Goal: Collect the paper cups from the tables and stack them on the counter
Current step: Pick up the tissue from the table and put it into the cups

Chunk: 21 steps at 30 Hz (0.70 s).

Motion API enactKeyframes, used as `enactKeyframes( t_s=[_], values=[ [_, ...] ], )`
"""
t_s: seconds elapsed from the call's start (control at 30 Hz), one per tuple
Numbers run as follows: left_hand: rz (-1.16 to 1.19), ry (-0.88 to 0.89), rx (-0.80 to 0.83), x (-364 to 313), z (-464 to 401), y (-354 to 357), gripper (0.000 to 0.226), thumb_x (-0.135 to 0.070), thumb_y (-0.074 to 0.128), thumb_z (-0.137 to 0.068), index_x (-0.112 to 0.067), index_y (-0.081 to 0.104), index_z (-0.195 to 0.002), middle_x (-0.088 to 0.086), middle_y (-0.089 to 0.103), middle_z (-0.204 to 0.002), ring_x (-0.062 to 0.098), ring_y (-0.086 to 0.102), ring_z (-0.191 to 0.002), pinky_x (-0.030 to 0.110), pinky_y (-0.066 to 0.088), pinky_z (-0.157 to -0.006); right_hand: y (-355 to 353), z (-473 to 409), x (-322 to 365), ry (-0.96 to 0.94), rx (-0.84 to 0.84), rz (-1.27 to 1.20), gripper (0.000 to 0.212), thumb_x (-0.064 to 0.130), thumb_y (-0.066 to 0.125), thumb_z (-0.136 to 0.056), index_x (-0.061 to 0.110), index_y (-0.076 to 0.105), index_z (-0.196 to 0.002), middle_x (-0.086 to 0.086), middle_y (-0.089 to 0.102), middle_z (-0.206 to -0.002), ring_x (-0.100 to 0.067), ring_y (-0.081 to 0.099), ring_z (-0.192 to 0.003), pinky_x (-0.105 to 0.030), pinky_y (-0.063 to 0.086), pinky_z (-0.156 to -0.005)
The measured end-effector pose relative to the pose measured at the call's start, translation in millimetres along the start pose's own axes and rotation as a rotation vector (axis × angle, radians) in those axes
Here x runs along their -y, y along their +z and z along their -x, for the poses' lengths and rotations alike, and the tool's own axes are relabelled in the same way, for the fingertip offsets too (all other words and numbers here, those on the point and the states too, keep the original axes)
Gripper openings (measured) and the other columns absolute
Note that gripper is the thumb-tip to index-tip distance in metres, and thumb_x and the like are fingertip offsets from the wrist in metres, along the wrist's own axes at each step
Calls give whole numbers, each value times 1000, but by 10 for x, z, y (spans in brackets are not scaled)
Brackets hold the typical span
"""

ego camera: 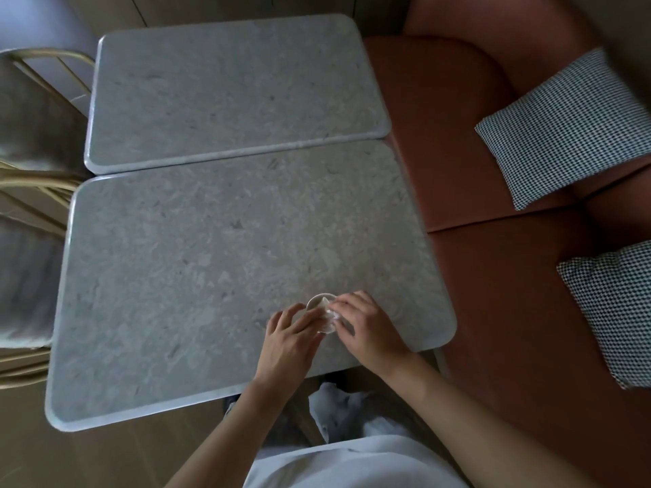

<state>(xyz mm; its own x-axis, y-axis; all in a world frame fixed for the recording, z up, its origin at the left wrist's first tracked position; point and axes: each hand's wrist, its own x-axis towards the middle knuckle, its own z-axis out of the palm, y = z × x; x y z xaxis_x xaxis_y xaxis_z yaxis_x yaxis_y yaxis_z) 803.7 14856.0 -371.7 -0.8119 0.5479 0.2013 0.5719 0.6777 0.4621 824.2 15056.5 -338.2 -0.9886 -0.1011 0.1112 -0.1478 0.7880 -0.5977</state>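
Note:
A small white paper cup [318, 300] stands on the near grey marble table [197, 276], close to its front right corner. Crumpled white paper [330, 317] sits at the cup's near side, partly hidden between my hands. My left hand [290, 329] touches the cup from the left with its fingers stretched toward it. My right hand [366, 324] comes from the right, and its thumb and fingers pinch the crumpled paper at the cup's rim. Most of the cup's wall is covered by my fingers.
A second marble table [232, 93] stands just behind the near one. Rattan chairs [31, 191] line the left side. A rust-coloured bench [493, 276] runs along the right with two black-and-white checked cushions [567, 128] on it.

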Motion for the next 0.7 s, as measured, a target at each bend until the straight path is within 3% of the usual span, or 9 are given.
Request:
enactKeyframes(
  t_s=[0.1, 0.2, 0.47, 0.57, 0.7],
  values=[
    [-3, -10, 3, 12, 0, -9, 32, -39, 57, -103, -27, 80, -122, -9, 73, -134, 24, 65, -126, 42, 49, -102, -5, 54, -30, -89, 0, 85, 27, 12, 71, -91, 12, 77, -117, -1, 73, -117, -22, 64, -111, -39, 52, -91],
    [-2, -5, -3, 14, -15, -20, 33, -40, 56, -102, -27, 80, -122, -10, 75, -131, 22, 65, -124, 42, 51, -100, -2, 124, -54, -132, 25, 157, 28, 17, 66, -92, 16, 77, -118, 4, 72, -123, -16, 61, -120, -43, 47, -99],
    [-37, -23, 11, -45, -82, -42, 27, -37, 61, -101, -26, 81, -116, -12, 77, -121, 24, 68, -113, 43, 55, -93, 66, 127, 19, -12, 171, 312, 42, 16, 55, -93, 23, 69, -132, 10, 65, -137, -19, 47, -143, -65, 25, -123],
    [-56, -13, 45, -59, -95, -47, 24, -30, 78, -93, -26, 81, -116, -11, 76, -120, 27, 70, -112, 44, 57, -92, 97, 96, 17, 46, 263, 325, 35, 12, 60, -95, 24, 70, -126, 10, 65, -134, -21, 43, -147, -65, 14, -126],
    [-67, -19, 72, -79, -100, -45, 22, -30, 76, -93, -27, 81, -114, -11, 76, -120, 28, 70, -113, 44, 57, -92, 134, 4, 40, 75, 393, 365, 35, 14, 62, -95, 25, 67, -128, 9, 63, -135, -20, 41, -145, -62, 11, -128]
  ],
)
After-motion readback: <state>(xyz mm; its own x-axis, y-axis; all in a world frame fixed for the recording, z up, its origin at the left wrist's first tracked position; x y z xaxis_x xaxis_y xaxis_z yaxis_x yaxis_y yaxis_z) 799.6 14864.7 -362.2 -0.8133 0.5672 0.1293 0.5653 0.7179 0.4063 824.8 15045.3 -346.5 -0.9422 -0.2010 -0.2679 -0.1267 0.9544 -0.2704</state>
